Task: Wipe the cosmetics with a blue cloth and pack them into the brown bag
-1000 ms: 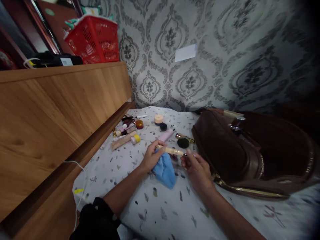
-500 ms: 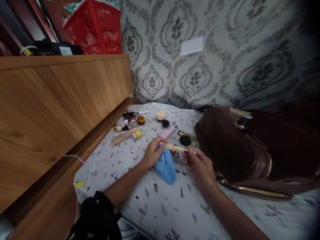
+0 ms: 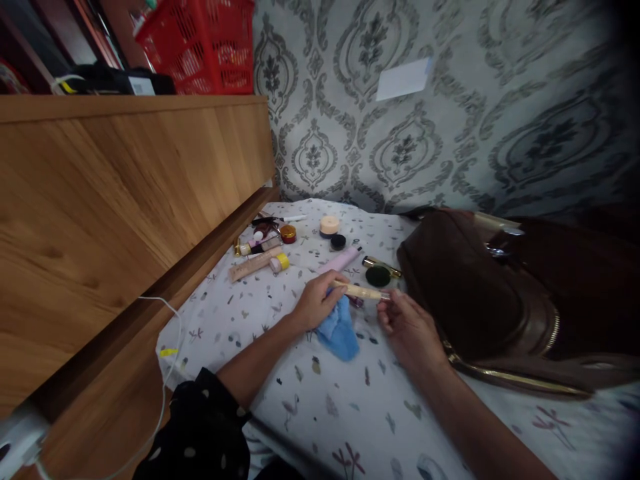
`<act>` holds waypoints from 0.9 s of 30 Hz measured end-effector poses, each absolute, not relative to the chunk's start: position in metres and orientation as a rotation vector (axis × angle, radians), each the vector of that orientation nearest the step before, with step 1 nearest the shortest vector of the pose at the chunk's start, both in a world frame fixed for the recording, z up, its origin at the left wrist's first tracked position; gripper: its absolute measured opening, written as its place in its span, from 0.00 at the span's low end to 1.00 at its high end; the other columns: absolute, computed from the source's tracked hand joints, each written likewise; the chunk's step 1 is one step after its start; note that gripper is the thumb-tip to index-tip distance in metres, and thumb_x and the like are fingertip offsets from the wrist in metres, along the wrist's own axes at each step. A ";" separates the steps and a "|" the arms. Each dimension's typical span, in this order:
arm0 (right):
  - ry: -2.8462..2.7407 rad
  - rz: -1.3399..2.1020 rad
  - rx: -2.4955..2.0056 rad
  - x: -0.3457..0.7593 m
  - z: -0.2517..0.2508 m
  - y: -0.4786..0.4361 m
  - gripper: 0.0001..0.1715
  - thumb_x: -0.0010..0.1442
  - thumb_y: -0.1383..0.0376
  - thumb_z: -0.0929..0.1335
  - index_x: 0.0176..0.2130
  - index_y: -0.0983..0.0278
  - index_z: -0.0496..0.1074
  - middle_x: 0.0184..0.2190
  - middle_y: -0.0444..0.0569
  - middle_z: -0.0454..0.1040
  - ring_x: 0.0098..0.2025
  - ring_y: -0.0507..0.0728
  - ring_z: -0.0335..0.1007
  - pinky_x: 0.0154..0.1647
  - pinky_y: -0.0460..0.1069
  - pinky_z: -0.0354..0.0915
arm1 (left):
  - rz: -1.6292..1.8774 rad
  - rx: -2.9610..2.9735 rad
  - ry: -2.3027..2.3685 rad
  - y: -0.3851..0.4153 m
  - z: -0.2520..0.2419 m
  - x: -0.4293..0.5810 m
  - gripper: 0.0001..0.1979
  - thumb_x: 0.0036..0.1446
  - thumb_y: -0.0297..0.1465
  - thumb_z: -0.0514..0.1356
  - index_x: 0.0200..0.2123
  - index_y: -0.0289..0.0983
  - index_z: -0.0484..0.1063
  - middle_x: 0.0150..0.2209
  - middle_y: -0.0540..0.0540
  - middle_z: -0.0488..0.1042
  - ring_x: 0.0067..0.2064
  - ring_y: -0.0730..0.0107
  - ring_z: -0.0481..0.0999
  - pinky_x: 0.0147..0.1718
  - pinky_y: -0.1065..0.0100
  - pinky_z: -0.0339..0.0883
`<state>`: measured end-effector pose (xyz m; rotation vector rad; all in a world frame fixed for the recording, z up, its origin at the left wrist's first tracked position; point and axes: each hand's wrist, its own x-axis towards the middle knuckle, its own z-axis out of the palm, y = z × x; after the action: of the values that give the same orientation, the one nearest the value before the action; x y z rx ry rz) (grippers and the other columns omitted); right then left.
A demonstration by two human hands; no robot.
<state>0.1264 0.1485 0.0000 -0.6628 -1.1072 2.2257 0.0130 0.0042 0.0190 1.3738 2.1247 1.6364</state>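
My left hand is closed on a blue cloth and on the near end of a slim beige cosmetic tube. My right hand pinches the tube's other end with its fingertips. Both hands hover just above a white bed sheet with small prints. Behind the tube lie a pink tube, a round black compact and a gold-and-black tube.
A large brown leather bag lies on the sheet at right. Several more cosmetics are scattered by the wooden headboard on the left. A red basket stands on top of it. A white cable hangs at the bed's corner.
The view has shifted a little up and to the right. Both hands keep hold of the beige tube, and the cloth stays in my left hand.
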 end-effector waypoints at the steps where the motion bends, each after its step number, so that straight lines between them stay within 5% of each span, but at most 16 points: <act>1: -1.109 2.236 -0.646 0.126 -0.001 0.150 0.27 0.35 0.53 0.82 0.31 0.65 0.75 0.18 0.42 0.71 0.19 0.47 0.65 0.15 0.40 0.59 | 1.631 1.380 2.127 0.004 0.018 0.013 0.09 0.63 0.34 0.55 0.42 0.37 0.71 0.38 0.48 0.76 0.41 0.66 0.75 0.46 0.67 0.66; 9: -1.100 2.249 -0.540 0.126 -0.010 0.158 0.22 0.40 0.56 0.81 0.35 0.62 0.79 0.25 0.48 0.78 0.27 0.51 0.74 0.26 0.44 0.69 | 1.700 1.220 2.118 0.008 0.001 0.003 0.23 0.60 0.29 0.57 0.58 0.41 0.58 0.40 0.48 0.74 0.43 0.66 0.76 0.44 0.65 0.68; 15: -1.388 2.034 -0.570 0.122 -0.025 0.159 0.26 0.43 0.53 0.79 0.41 0.60 0.80 0.40 0.52 0.82 0.46 0.61 0.78 0.44 0.53 0.72 | 1.377 1.206 2.745 0.002 0.010 -0.014 0.12 0.61 0.25 0.55 0.47 0.40 0.69 0.43 0.46 0.76 0.46 0.66 0.76 0.47 0.65 0.68; 19: -1.727 1.744 -0.520 0.120 -0.032 0.157 0.23 0.47 0.52 0.76 0.41 0.60 0.82 0.48 0.53 0.80 0.55 0.65 0.73 0.61 0.61 0.63 | 1.234 1.032 3.000 -0.011 0.027 -0.045 0.12 0.61 0.22 0.52 0.43 0.39 0.72 0.45 0.44 0.76 0.48 0.63 0.75 0.50 0.62 0.67; 27: -1.921 1.428 -0.373 0.122 -0.037 0.152 0.16 0.58 0.56 0.68 0.39 0.60 0.81 0.52 0.56 0.77 0.56 0.64 0.71 0.61 0.63 0.62 | 0.837 0.684 3.298 -0.055 0.064 -0.127 0.15 0.61 0.23 0.50 0.43 0.38 0.76 0.48 0.42 0.78 0.51 0.60 0.75 0.50 0.65 0.65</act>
<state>0.1219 0.1522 -0.0373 -0.3726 -1.9210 1.4285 -0.1266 -0.0550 0.0635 0.6835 3.2976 0.8373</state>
